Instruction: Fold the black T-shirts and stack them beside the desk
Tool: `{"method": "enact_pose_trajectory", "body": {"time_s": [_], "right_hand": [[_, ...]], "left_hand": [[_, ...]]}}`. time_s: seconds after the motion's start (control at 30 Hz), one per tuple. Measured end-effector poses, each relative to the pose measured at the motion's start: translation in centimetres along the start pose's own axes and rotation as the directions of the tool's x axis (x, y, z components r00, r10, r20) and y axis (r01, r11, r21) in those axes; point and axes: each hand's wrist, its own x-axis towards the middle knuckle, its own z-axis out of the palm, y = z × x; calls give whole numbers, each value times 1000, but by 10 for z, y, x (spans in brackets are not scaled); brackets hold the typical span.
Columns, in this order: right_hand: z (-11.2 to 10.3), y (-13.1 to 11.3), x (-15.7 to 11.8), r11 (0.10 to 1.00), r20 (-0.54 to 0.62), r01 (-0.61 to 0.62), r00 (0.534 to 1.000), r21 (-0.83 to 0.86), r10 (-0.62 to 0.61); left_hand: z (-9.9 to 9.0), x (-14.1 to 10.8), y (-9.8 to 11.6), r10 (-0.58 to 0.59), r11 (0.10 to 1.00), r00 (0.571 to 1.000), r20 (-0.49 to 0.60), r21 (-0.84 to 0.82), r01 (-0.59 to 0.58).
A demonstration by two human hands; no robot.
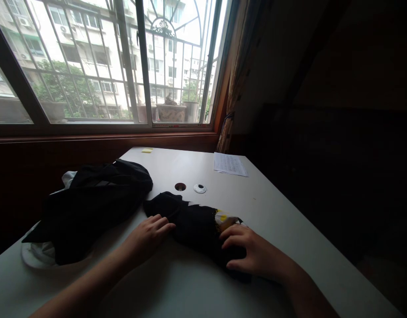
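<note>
A black garment [197, 223] with a yellow and white patterned part lies bunched on the white table [177, 282]. My left hand [153, 230] rests at its left part, fingers close together on the cloth; whether they pinch any of it is hidden. Over the right part, beside the patterned patch, my right hand [239, 247] touches the fabric with its fingers spread and curved.
A larger pile of black clothing [97, 198] with white parts lies on the left. Farther back are a round hole [180, 187], a white round cover [200, 189], printed papers [230, 164] and a yellow note [147, 150]. Behind the table is a barred window.
</note>
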Motion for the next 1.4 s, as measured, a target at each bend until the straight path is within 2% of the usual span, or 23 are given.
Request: {"method": "enact_pose_trajectory", "body": {"time_s": [0.1,0.17,0.27,0.33,0.47,0.57,0.63,0.7,0.8,0.87,0.93,1.03,1.13,1.23,1.33,1.4], "right_hand": [[-1,7,0,999,-59,30,998,-14,-31],[-5,13,-1,998,-117,53,992,27,-49],[-15,18,-4,989,-209,18,978,147,13],[-19,16,-7,977,-218,-4,975,215,52],[-14,1,-5,967,-78,56,996,248,-38],[4,-11,3,990,-9,90,996,112,-89],[17,-13,8,994,-21,107,994,-18,-107],[25,-10,13,981,-72,167,982,-98,-174],[21,-2,14,966,-193,254,947,-45,-258],[11,1,10,968,-289,228,938,102,-190],[-2,1,4,948,-380,164,924,274,-50],[-16,-1,-8,859,-501,140,853,492,148],[-22,-1,-16,747,-517,133,798,652,309],[-20,2,-14,680,-462,14,745,733,482],[-14,10,-5,675,-415,-163,679,720,606],[-9,17,0,711,-400,-261,678,653,616]], "left_hand": [[-6,-2,-11,-64,996,992,-106,-67,57],[-15,-2,-14,-121,988,968,-220,-117,97],[-29,-1,-12,-201,973,898,-391,-189,136],[-36,0,-10,-266,956,847,-459,-239,171],[-42,-2,-11,-356,928,786,-505,-288,236],[-45,-4,-15,-367,928,777,-512,-263,264],[-47,-5,-17,-363,931,775,-518,-240,275],[-48,-5,-19,-369,929,770,-521,-237,284],[-50,-5,-22,-390,920,754,-528,-251,300],[-53,-5,-24,-388,922,730,-562,-231,312],[-59,-6,-25,-379,924,698,-608,-204,323],[-73,-7,-22,-350,934,664,-660,-189,304],[-83,-7,-16,-324,946,676,-662,-211,247],[-81,-7,-15,-327,944,738,-589,-241,227],[-68,-7,-25,-341,939,811,-475,-206,274],[-57,-8,-33,-356,935,844,-401,-154,321]]}}
